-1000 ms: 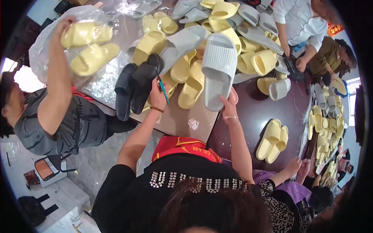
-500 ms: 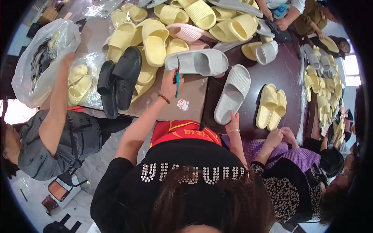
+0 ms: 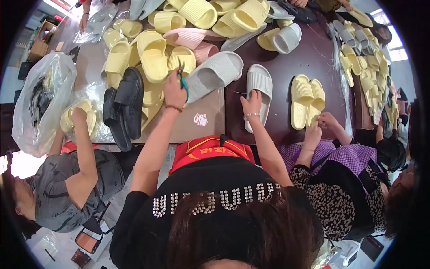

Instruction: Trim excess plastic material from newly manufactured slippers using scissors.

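My left hand [image 3: 175, 93] is closed round a pair of snips [image 3: 184, 86] with teal handles, their dark blades pointing away from me. Just right of it, a grey slide sandal [image 3: 220, 68] lies aslant, its heel end close to my fingers; whether they touch it I cannot tell. On the dark tabletop, my right hand [image 3: 251, 106] grips a second grey slide sandal [image 3: 260, 80], fingers at the strap's opening and thumb by the left edge. This sandal's toe points away from me.
Yellow slides [image 3: 244, 19], pink and grey ones pile up at the back. Black slides [image 3: 131, 96] lie to the left, near a clear plastic bag [image 3: 42, 103]. A yellow pair [image 3: 306, 101] sits at right before a co-worker's hands [image 3: 320, 125]. Another person works at left.
My right hand has shifted from the sandal's heel up to its strap, and that sandal now lies straighter. My left hand moved left with the snips; the other grey sandal has tilted.
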`<state>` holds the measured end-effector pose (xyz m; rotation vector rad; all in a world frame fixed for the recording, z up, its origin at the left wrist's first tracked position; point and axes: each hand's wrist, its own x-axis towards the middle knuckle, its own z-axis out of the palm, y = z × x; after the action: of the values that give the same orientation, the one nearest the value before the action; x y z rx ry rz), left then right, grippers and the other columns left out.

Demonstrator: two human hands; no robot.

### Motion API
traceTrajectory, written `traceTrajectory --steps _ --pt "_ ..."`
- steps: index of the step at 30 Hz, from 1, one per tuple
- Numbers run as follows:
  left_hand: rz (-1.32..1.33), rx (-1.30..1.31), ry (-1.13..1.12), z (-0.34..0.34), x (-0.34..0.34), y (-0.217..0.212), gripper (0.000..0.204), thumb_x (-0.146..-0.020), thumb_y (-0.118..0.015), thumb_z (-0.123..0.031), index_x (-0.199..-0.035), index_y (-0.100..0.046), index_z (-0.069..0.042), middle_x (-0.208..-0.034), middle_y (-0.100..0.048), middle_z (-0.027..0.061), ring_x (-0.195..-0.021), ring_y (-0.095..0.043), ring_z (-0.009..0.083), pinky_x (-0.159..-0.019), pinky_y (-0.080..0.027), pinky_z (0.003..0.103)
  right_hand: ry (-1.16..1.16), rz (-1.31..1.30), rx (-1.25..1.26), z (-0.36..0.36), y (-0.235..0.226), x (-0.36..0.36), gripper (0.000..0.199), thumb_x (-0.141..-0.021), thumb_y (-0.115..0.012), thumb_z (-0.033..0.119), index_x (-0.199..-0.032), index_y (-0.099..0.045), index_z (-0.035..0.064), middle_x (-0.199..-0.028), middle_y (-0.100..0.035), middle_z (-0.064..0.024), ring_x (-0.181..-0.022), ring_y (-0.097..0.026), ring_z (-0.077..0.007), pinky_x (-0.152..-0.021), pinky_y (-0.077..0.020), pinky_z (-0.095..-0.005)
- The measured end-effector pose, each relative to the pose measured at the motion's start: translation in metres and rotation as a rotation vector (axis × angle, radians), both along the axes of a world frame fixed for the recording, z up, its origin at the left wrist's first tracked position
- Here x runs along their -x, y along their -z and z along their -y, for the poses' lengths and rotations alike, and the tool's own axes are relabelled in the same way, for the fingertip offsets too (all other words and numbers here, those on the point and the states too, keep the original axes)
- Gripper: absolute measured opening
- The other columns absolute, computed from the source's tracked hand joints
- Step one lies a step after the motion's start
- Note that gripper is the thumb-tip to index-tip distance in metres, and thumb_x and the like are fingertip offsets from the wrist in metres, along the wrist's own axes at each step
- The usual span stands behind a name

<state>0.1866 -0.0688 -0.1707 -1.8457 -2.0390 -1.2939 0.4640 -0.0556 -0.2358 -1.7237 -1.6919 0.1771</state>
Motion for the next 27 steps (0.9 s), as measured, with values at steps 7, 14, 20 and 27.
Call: traceTrajectory --steps 7,14,20,27 --pt "0.269 0.699 0.134 0.014 -0.031 0.030 0.045 -0.069 -0.055 -0.009 -0.113 -0.044 -0.012 -0.100 -0.055 0.0175 -0.093 -0.052 0.0332 -0.076 -0.042 0.041 -0.036 -0.123 0.684 -0.026 -0.006 0.026 0.067 -0.063 -0.063 0.044 -0.110 -0.045 0.0005 -0.115 -0.045 -0.0225 -0.109 -0.040 -0.0371 -0.090 -0.0311 -0.0418" --pt "0.346 0.447 0.239 0.055 -0.053 0.049 0.044 -0.071 -0.059 -0.012 -0.112 -0.046 -0.012 -0.088 -0.056 0.0124 -0.068 -0.057 0.0262 -0.062 -0.044 0.034 0.211 0.081 0.557 -0.020 -0.010 0.069 0.057 -0.066 -0.056 0.046 -0.102 -0.052 0.0021 -0.112 -0.050 -0.0192 -0.107 -0.041 -0.0399 -0.089 -0.0249 -0.0527" --pt "0.584 0.656 0.272 0.061 -0.034 0.028 0.042 -0.075 -0.058 -0.018 -0.113 -0.045 -0.007 -0.070 -0.054 0.0097 -0.059 -0.054 0.0179 -0.056 -0.043 0.030 0.343 0.034 0.650 -0.035 0.012 0.051 0.048 -0.069 -0.053 0.038 -0.101 -0.054 0.0014 -0.109 -0.052 -0.0191 -0.105 -0.041 -0.0399 -0.088 -0.0252 -0.0515" --pt "0.401 0.655 0.330 0.064 -0.044 -0.003 0.044 -0.075 -0.058 -0.019 -0.114 -0.045 -0.004 -0.059 -0.050 0.0097 -0.052 -0.052 0.0172 -0.052 -0.042 0.030 0.103 -0.565 0.095 0.010 -0.006 0.032 0.027 -0.070 -0.052 0.020 -0.084 -0.056 -0.0030 -0.084 -0.057 -0.0180 -0.084 -0.050 -0.0327 -0.078 -0.0341 -0.0403"
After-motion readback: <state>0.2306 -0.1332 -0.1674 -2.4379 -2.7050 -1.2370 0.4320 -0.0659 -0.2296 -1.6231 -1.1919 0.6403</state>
